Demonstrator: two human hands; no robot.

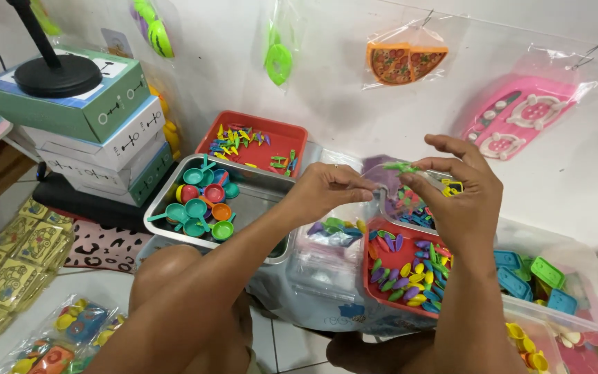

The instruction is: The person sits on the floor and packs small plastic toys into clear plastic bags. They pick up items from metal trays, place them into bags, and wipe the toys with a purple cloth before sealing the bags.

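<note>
Both hands meet above a row of trays. The left hand (330, 190) and the right hand (461, 190) each pinch an end of a small clear bag (384, 173), which seems to hold a green toy piece (401, 167). Just below lies a red tray (375, 277) of yellow, purple and green plastic bits. To the left, a metal tray (167, 201) holds little toy pans (198, 201), with another red tray (285, 135) behind it.

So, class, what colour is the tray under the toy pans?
Silver metal tray, seen in the head view.
</note>
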